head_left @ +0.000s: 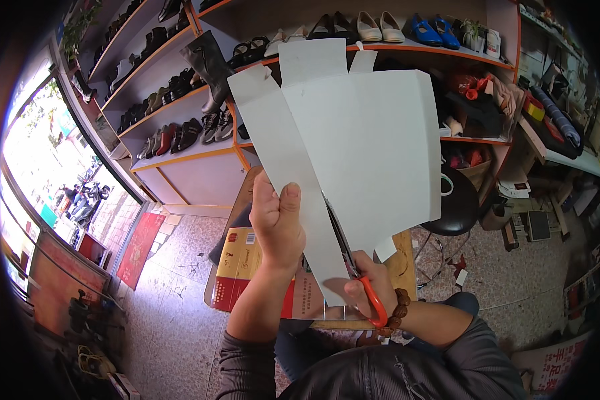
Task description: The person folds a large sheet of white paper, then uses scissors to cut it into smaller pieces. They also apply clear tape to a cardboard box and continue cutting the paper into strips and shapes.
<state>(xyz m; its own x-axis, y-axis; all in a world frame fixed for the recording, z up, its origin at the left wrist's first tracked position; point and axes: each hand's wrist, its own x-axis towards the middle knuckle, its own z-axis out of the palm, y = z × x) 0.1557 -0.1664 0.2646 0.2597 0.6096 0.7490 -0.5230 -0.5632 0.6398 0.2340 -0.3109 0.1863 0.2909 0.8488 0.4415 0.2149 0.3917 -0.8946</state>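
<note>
A large sheet of white cardboard (367,133), with folded flaps at its edges like an opened-out box, is held up in front of me. My left hand (278,217) grips its left strip (273,127), thumb on the near face and fingers behind. In my right hand (372,283) is a pair of scissors (373,300) with orange handles. Their blades point up and away and lie along a cut between the left strip and the main panel. The lower blade is partly hidden by the cardboard.
Beneath the cardboard stands a small wooden table (405,267) with a red and gold box (240,257) on it. A black round stool (453,203) is at the right. Shoe shelves (200,152) line the back, and a doorway (67,160) opens at the left.
</note>
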